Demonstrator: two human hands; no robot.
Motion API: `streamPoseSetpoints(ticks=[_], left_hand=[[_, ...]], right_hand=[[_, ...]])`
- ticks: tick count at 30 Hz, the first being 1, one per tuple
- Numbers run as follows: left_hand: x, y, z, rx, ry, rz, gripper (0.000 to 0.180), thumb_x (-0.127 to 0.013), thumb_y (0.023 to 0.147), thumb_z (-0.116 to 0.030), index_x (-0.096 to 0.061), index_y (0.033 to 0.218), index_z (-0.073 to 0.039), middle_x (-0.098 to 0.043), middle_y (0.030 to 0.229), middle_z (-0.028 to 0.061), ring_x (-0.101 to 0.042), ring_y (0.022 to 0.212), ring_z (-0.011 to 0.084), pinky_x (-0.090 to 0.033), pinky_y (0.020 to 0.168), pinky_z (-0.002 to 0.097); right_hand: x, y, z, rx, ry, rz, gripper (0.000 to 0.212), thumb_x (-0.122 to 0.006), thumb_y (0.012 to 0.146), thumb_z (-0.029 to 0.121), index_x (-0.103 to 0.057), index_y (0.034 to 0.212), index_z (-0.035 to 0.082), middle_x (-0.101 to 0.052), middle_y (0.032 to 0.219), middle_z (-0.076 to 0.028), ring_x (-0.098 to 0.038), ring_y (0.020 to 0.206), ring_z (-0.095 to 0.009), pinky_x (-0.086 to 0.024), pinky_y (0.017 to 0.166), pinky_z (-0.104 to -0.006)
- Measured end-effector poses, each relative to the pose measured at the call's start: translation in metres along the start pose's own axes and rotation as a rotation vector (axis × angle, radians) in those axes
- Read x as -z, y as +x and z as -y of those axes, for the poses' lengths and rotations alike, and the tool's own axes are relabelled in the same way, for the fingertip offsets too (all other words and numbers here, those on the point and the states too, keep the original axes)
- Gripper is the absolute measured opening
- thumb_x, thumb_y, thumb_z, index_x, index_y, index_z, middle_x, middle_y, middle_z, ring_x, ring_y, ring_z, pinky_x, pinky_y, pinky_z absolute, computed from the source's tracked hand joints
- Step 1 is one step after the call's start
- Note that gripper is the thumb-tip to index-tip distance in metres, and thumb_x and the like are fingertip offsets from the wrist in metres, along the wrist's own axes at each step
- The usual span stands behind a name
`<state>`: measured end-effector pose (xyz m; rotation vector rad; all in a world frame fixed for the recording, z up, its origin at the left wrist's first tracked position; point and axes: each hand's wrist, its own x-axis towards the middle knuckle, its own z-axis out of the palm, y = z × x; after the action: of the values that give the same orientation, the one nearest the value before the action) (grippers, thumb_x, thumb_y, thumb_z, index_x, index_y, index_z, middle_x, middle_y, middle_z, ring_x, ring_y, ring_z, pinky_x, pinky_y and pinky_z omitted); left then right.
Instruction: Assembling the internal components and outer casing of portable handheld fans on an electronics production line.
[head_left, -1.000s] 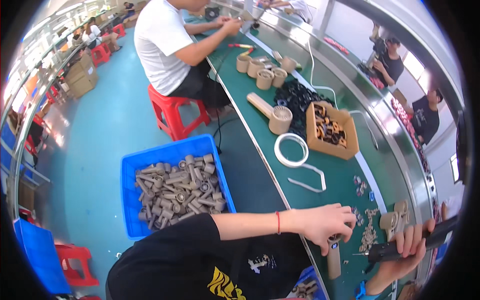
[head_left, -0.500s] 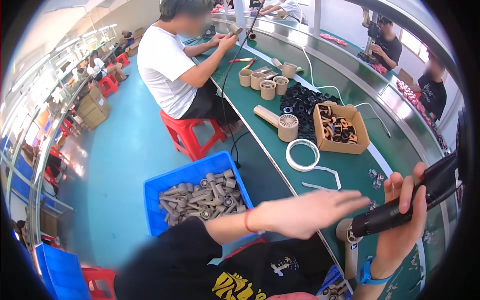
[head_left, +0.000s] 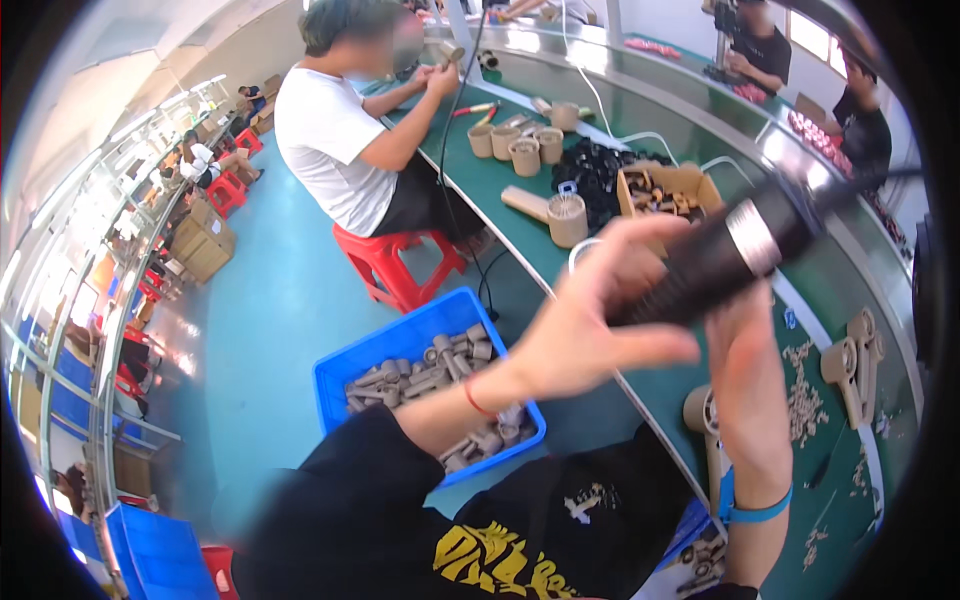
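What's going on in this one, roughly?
One person has a black cylindrical tool between both hands: the left grip spreads around its lower end, while the right grip is partly hidden behind it. Blur obscures exact contact. A beige part lies on the green bench beside the right forearm. Nearby, a seated co-worker handles another beige piece.

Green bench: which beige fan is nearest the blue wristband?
The fan partly hidden by the right forearm; the others, at picture right or near the black pile, lie farther off.
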<state>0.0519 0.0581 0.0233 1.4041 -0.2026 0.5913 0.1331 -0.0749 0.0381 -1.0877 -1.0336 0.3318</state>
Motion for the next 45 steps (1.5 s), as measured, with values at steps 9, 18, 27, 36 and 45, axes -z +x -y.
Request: streamPoseSetpoints(ticks=[9,18,27,36,45], left_hand=[[0.115,0.043,-0.084,-0.562,0.819,-0.314,0.059,-0.053,0.097,-0.017,-0.02,0.142,0.0,-0.056,0.082,0.0059,-0.051,0.063,0.0082,-0.044,0.057,0.0222],[0.196,0.082,-0.141,-0.743,1.332,-0.595,0.048,-0.057,0.095,-0.028,-0.036,0.126,0.003,-0.065,0.076,0.0112,-0.064,0.068,0.0167,-0.049,0.061,0.0297],[0.213,0.107,-0.146,-0.64,1.189,-0.697,0.049,-0.064,0.09,-0.043,-0.043,0.104,-0.001,-0.055,0.062,0.0044,-0.055,0.048,0.0112,-0.044,0.043,0.0261],[0.307,0.093,-0.118,-0.306,1.028,-0.784,0.043,-0.061,0.092,-0.04,-0.04,0.103,-0.005,-0.051,0.063,0.0045,-0.053,0.044,0.014,-0.044,0.04,0.029],[0.334,0.121,-0.14,-0.416,0.988,-0.8,0.043,-0.062,0.092,-0.039,-0.038,0.106,-0.005,-0.05,0.064,0.0055,-0.052,0.043,0.0154,-0.045,0.04,0.0304]], right_hand=[[-0.001,-0.048,-0.001,-0.384,-0.135,0.149,0.052,-0.057,0.091,0.006,-0.038,0.139,0.006,-0.06,0.114,-0.01,-0.057,0.105,-0.018,-0.044,0.094,-0.0322],[-0.001,-0.068,-0.019,-0.411,-0.208,0.34,0.041,-0.06,0.087,0.001,-0.047,0.126,0.001,-0.067,0.087,-0.01,-0.063,0.078,-0.015,-0.049,0.075,-0.0289],[0.009,-0.075,-0.033,-0.458,-0.145,0.318,0.038,-0.059,0.088,0.0,-0.047,0.125,0.0,-0.066,0.081,-0.01,-0.063,0.073,-0.016,-0.05,0.071,-0.0274],[0.009,-0.079,-0.038,-0.527,-0.111,0.339,0.036,-0.057,0.088,-0.001,-0.048,0.123,-0.001,-0.067,0.08,-0.011,-0.064,0.072,-0.016,-0.051,0.068,-0.0266],[0.012,-0.082,-0.049,-0.58,-0.112,0.319,0.034,-0.055,0.088,-0.003,-0.049,0.121,0.0,-0.067,0.078,-0.011,-0.066,0.071,-0.016,-0.05,0.066,-0.0254]])
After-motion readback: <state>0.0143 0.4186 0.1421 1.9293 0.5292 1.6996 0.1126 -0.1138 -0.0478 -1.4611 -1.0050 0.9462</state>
